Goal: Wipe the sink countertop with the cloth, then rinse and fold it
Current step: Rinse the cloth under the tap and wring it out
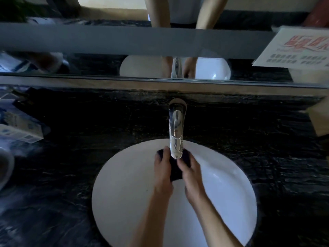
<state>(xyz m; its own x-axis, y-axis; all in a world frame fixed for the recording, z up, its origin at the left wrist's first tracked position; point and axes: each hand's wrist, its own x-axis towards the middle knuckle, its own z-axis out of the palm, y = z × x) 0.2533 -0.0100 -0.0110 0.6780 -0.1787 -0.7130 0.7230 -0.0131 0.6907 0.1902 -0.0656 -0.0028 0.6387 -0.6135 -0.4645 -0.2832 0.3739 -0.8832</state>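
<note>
A dark cloth (175,169) is bunched between both hands over the white oval sink (124,193), right under the tip of the chrome faucet (176,129). My left hand (162,170) grips its left side, fingers reaching up to the spout. On the right side my right hand (190,173) closes over it. Most of the cloth is hidden by the hands and the spout. I cannot tell whether water is running. The black marble countertop (80,157) surrounds the sink.
A mirror (106,65) behind the counter reflects the arms and basin. Boxes (19,129) and a round white object (5,166) sit at the left edge. A printed card (293,49) and a tan box (320,116) stand at the right.
</note>
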